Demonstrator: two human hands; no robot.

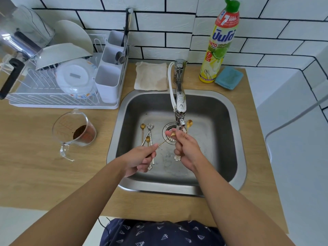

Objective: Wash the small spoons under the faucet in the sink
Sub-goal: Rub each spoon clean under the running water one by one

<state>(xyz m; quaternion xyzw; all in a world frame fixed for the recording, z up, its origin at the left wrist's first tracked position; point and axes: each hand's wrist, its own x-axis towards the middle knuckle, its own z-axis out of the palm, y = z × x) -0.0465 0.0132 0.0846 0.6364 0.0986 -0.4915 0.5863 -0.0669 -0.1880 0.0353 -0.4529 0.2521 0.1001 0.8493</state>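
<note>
1. Step in hand, as I judge it: rinsing one gold spoon (pixel 166 139) under the faucet (pixel 180 105), over the drain (pixel 169 133) in the middle of the sink (pixel 237 139).
2. The left hand (pixel 140 158) pinches that spoon by its handle, fingers curled round it. The spoon slants up to the right, with its bowl just below the spout.
3. The right hand (pixel 184 148) has its thumb and fingertips together on the spoon's bowl, seemingly rubbing it. The same hand also holds a second gold spoon (pixel 188 126) upright, its bowl standing just beside the spout.
4. I cannot tell whether water is running; no clear stream shows.
5. More spoons (pixel 147 134) lie on the sink floor toward its left wall: two gold ones and two silver ones with heart-shaped bowls. Flower-shaped handle ends show below each hand; whose they are I cannot tell.
6. So the task looks partly done at most, since several spoons in the sink are untouched.
7. The next move likely calls for finishing this bowl, then setting the clean spoon apart from the unwashed ones. The rack (pixel 53 102) on the counter's left, with its white cutlery holder (pixel 108 82), seems the natural place.
8. The soap bottle (pixel 218 48) and blue sponge (pixel 229 78) stand at the counter's back edge, right of the faucet, within reach if rinsing alone will not do.
</note>
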